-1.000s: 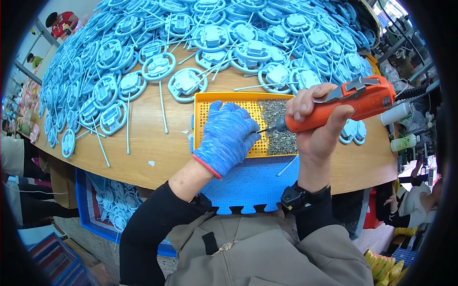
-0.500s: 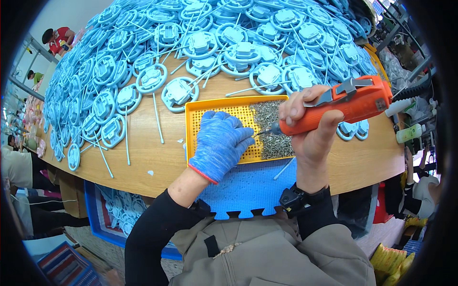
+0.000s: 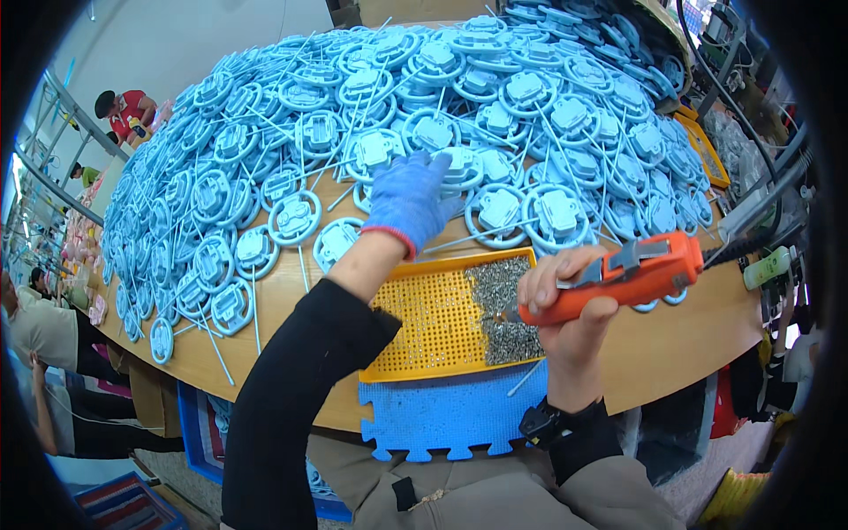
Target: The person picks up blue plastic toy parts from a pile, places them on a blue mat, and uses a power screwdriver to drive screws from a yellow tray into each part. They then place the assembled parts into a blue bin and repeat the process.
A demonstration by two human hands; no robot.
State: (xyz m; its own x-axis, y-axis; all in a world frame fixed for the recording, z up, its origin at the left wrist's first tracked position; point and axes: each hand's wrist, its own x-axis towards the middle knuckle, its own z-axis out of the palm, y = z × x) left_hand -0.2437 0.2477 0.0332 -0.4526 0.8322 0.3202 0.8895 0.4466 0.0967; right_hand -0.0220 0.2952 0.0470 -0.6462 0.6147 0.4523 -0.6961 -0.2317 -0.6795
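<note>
Blue-gloved, my left hand (image 3: 408,201) reaches over the yellow tray (image 3: 433,322) to the heap of blue plastic wheels (image 3: 380,150), fingers spread above 1 piece, gripping nothing yet. My bare right hand (image 3: 565,300) is wrapped tight around the orange screwdriver (image 3: 632,276), its tip over the screws (image 3: 503,309) in the tray. I judge this the fetching step; next calls for closing on 1 wheel. My glove hides which one.

Glossy blue plastic wheels (image 3: 291,216) on a matt wooden table (image 3: 698,344).
</note>
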